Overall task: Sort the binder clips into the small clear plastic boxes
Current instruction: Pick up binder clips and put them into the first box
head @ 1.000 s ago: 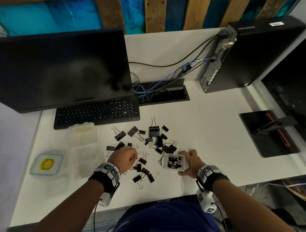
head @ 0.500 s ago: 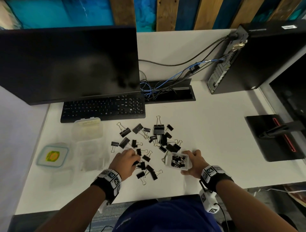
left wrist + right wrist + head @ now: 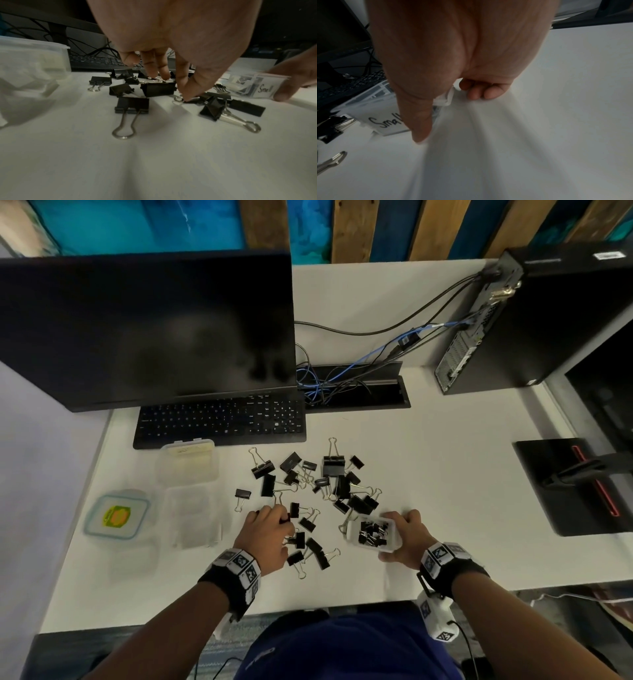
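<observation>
Black binder clips (image 3: 329, 484) lie scattered on the white desk (image 3: 445, 474), near the keyboard (image 3: 219, 419). Left hand (image 3: 267, 535) reaches down among the nearest clips, fingertips (image 3: 186, 93) touching one clip's wire handle; whether they pinch it, cannot tell. Right hand (image 3: 407, 537) grips the small clear box (image 3: 375, 534), thumb and fingers curled round its right end; label reads "Small". Small clips inside. More clear boxes (image 3: 188, 463) sit left of the pile.
</observation>
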